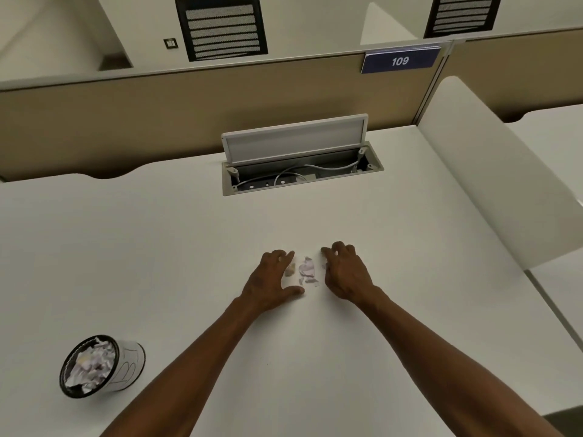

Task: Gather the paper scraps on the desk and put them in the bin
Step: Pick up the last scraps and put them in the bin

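Near my left elbow stands the small round black-rimmed wastepaper bin [102, 367], crumpled paper already inside; further out, my left hand [273, 280] and right hand [344, 272] lie spread flat on the white desk [157, 247], gripping nothing, cupping the little torn pale paper scraps [306, 269] between them; gathering step, I reckon; next, pinch the heap together, carry it left to that bin.

1. An open-plan office: a white tabletop [157, 247] sits walled in by a beige divider panel [126, 115] along its far edge.
2. A blue number sign [400, 60] reading 109 marks the divider.
3. A cable box [303, 171], lid raised, is sunk into the tabletop.
4. Two mesh chair backs [222, 28] show beyond the divider.
5. A small wastepaper bin [101, 365] stands near left.
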`<action>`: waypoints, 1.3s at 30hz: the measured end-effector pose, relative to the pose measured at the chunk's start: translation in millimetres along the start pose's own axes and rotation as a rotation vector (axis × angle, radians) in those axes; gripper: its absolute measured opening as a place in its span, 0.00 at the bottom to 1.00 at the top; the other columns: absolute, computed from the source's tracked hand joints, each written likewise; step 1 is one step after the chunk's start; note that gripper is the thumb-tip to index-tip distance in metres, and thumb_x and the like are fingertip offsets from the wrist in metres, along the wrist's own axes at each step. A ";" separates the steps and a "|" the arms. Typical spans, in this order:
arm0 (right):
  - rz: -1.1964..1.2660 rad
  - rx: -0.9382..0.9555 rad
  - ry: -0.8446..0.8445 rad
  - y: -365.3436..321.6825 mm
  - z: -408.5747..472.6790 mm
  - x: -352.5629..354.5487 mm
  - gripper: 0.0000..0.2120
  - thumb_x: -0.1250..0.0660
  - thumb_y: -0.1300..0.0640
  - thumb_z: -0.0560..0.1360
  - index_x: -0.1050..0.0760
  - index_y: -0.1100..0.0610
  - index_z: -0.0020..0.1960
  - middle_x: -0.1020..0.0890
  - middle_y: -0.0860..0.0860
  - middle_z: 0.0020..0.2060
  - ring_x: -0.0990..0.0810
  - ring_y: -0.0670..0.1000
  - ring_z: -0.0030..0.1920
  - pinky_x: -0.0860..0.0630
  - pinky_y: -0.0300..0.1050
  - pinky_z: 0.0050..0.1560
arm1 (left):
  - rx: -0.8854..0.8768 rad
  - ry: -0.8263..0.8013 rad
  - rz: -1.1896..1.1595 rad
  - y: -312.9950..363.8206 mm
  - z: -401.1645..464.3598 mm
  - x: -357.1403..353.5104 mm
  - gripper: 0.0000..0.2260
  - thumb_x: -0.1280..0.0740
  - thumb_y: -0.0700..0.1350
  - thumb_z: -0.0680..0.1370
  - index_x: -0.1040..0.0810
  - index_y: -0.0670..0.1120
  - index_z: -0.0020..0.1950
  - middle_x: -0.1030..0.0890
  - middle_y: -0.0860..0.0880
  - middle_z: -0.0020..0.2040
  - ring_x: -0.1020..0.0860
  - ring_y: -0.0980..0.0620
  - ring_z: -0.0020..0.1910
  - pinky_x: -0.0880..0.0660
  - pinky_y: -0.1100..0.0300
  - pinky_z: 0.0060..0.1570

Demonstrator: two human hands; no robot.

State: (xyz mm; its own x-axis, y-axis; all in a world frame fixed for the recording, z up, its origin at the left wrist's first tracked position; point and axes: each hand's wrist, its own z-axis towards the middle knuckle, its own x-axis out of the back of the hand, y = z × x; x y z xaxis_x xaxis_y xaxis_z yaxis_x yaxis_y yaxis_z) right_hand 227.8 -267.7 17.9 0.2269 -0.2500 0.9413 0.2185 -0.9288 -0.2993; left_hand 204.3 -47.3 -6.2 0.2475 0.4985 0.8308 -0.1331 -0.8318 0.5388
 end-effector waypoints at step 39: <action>0.330 -0.145 0.065 -50.7 -17.9 -20.8 0.07 0.36 0.63 0.69 0.19 0.60 0.41 0.18 0.55 0.39 0.21 0.55 0.40 0.27 0.47 0.38 | 0.121 0.266 -0.221 50.8 -13.4 -31.5 0.10 0.35 0.40 0.79 0.20 0.40 0.40 0.18 0.45 0.37 0.22 0.46 0.37 0.25 0.46 0.39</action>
State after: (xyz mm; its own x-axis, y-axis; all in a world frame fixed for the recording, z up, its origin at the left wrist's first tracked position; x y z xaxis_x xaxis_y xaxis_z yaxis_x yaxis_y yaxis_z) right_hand 195.1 -220.2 16.4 0.2005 -0.5550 0.8073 0.0061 -0.8233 -0.5675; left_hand 176.9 -102.0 -3.1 -0.0024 0.7019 0.7122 0.0136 -0.7121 0.7019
